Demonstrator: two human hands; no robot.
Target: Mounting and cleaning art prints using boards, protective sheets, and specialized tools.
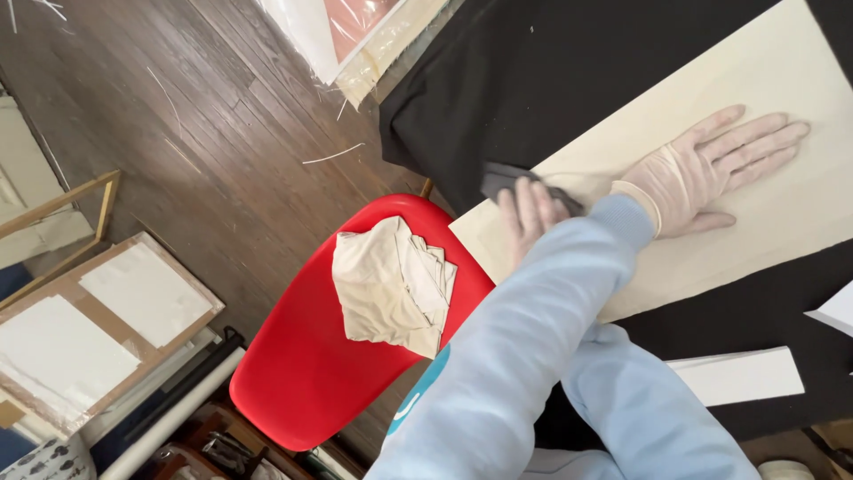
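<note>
The person's gloved hand (711,169) lay flat, palm down, fingers spread and grasping nothing, on a large cream-coloured rectangular canvas panel (782,222) that rested on a desk covered with black cloth (533,71). Which of the person's own hands this was is hard to judge, since the two light blue sleeves (533,329) crossed in the near part of the view; it appeared to be the left one, reaching to the right side of the scene. The other hand (529,213), apparently the right, also gloved, sat at the left edge of the panel, its grip clenched on a small dark grey cloth pad (506,176) pressed against the panel's surface near its far-left corner.

Just left of the desk stood a glossy red plastic chair (311,373), and on its seat lay a crumpled beige rag (391,284), apart from both hands. A white paper strip (746,378) lay on the black cloth near the person's body, at the right. On the dark wooden floor (204,116) at the far left leaned a brown cardboard-backed frame with white sheets (98,329) and an empty wooden frame (80,200)
</note>
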